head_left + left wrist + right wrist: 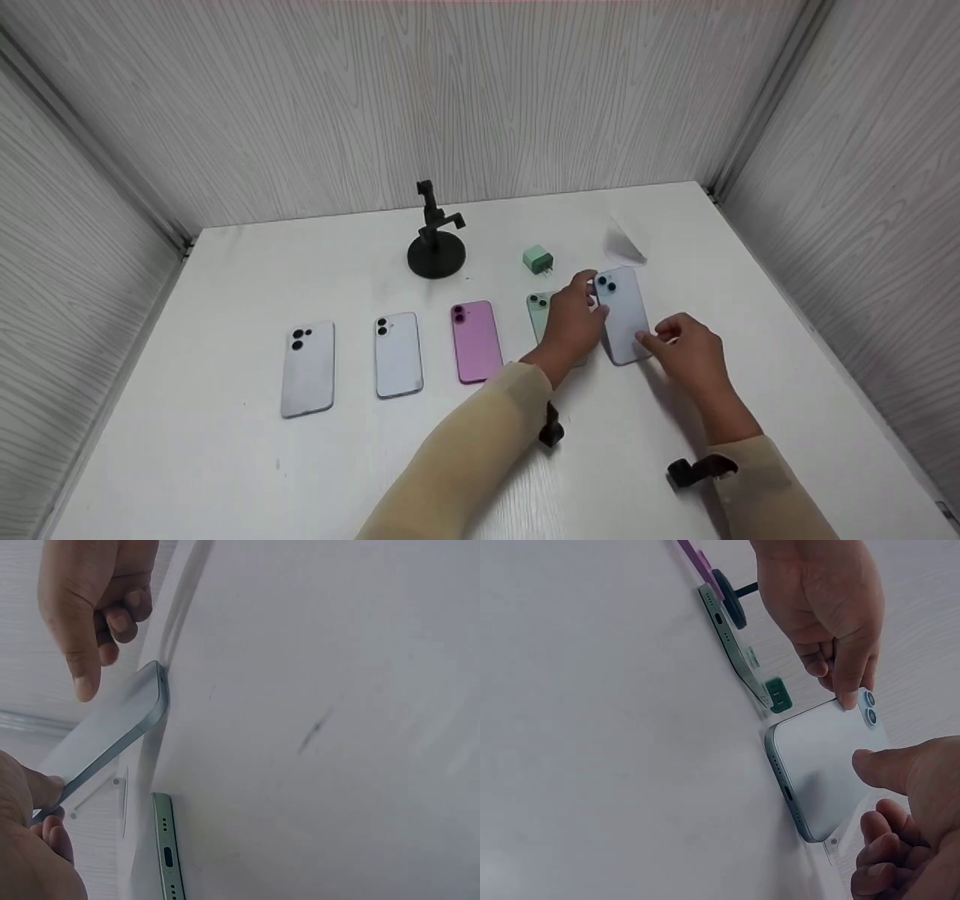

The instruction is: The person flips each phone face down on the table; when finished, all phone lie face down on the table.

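A pale blue phone (pixel 625 324), its back with two camera lenses facing up, is tilted off the white table. My left hand (pixel 574 319) pinches its upper left edge between thumb and fingers, as the right wrist view also shows. Close to the lower right edge is my right hand (pixel 690 356). In the right wrist view its thumb (pixel 889 769) reaches over the phone's back while the other fingers stay loosely curled, holding nothing. The left wrist view shows a gap between this hand and the phone. Under my left forearm lies a green phone (pixel 537 309), partly hidden.
Left of the green phone lie a pink phone (pixel 477 341), a white phone (pixel 398 356) and a pale lilac-grey phone (pixel 308 369), all backs up. Behind them stand a black stand (pixel 436 255) and a green charger plug (pixel 537 259). A clear film piece (pixel 625 247) sits farther right.
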Tool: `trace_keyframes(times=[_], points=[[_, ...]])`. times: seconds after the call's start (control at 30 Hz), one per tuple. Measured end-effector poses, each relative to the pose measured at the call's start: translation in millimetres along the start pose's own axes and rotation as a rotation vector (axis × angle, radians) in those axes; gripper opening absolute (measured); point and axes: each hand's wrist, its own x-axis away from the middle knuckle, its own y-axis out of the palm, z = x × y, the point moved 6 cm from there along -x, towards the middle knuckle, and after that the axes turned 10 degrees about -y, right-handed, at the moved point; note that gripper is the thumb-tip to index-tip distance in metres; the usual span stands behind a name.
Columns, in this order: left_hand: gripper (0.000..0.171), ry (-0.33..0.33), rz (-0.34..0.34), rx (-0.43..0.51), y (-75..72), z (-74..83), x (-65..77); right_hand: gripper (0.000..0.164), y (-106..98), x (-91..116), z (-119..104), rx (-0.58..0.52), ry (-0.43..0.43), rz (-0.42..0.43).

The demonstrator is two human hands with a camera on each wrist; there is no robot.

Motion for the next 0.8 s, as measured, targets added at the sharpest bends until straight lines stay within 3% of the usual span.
trace_keyframes(times=[0.3, 0.57, 0.67, 0.8], points=[[0.06, 0.023, 0.006, -0.024, 2.0, 2.6, 1.5, 0.058, 7.7, -1.2, 7.1, 0.008, -0.063, -0.171], [0.069, 0.024, -0.004, -0.04, 8.3, 3.9, 0.4, 0.061, 9.4, -1.6, 4.9, 0.054, -0.061, -0.191], [0.082, 0.024, -0.023, -0.092, 12.4, 2.7, -0.5, 0.072, 9.5, -1.6, 6.1, 0.053, -0.05, -0.195], [0.101, 0.045, -0.07, -0.23, 20.8, 1.6, -0.5, 0.08, 8.4, -1.1, 8.8, 0.053, -0.027, -0.21]])
